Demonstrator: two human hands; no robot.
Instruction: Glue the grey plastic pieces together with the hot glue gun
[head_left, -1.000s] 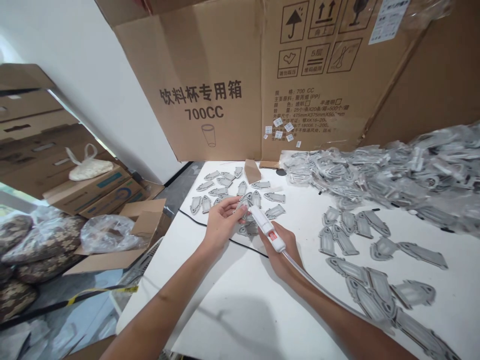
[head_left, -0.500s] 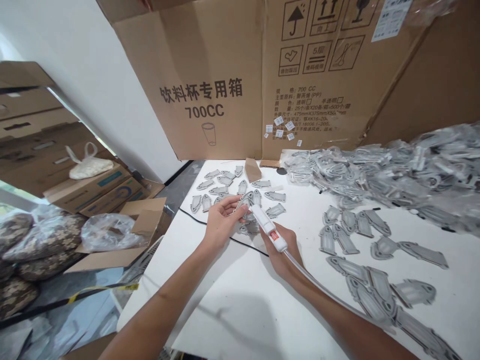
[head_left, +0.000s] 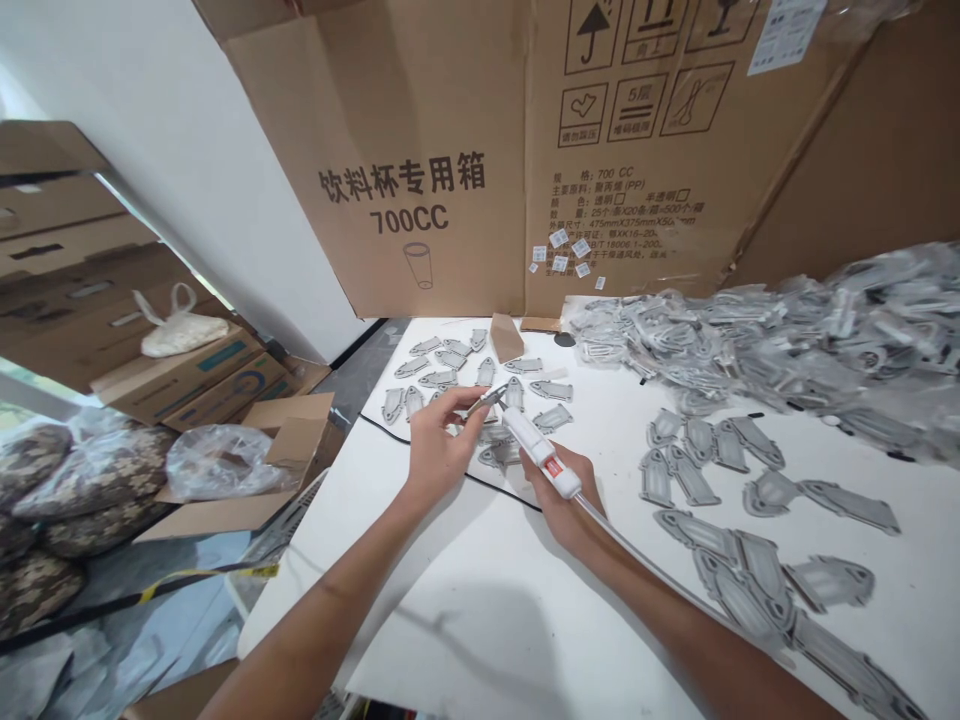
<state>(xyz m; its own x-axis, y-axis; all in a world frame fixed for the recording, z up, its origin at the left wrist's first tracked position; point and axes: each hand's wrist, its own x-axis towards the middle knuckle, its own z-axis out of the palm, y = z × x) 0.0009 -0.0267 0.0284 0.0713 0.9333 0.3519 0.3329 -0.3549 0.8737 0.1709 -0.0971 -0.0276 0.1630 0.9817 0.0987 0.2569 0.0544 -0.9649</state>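
My left hand pinches a small grey plastic piece between thumb and fingers, tilted nearly edge-on to me. My right hand is wrapped round a white glue gun with a red label; its grip is hidden by the hand. The gun's dark nozzle points up and left, right at the held piece; I cannot tell whether they touch. A long translucent glue stick trails from its rear along my right forearm. Several similar grey pieces lie behind and beside my hands.
More grey pieces lie at the table's right, before a heap of bagged parts. A black cord crosses the white table under my hands. A large cardboard box stands behind; open cartons are left.
My left hand has turned the grey piece from a face-on view to nearly edge-on by the nozzle. The glue gun has shifted slightly.
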